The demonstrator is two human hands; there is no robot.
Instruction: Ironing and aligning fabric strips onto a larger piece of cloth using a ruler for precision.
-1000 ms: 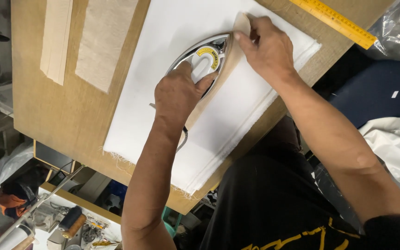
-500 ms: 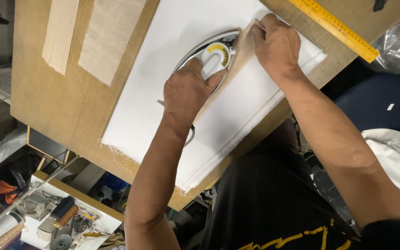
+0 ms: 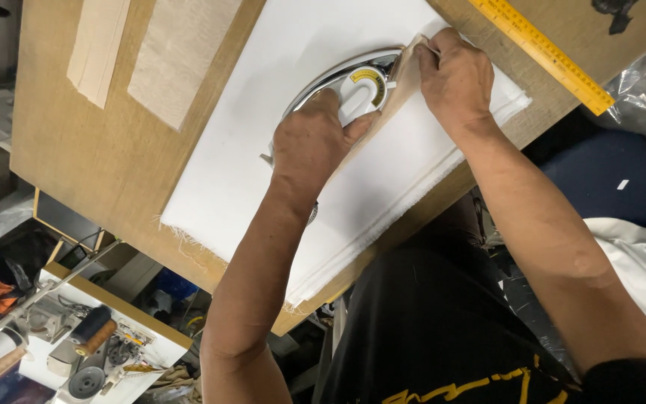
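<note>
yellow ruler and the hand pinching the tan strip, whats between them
In the head view, only a corner of the white cloth and bare brown board lie between the yellow ruler and the right hand.

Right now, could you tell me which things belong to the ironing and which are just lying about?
In use: iron under left hand; tan strip pinched by right hand; white cloth.
Lying about: yellow ruler; two fabric pieces; thread spools.

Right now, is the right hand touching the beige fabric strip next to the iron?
Touching. The head view shows the right hand pinching the end of the beige fabric strip, fingertips pressed on it beside the iron.
</note>
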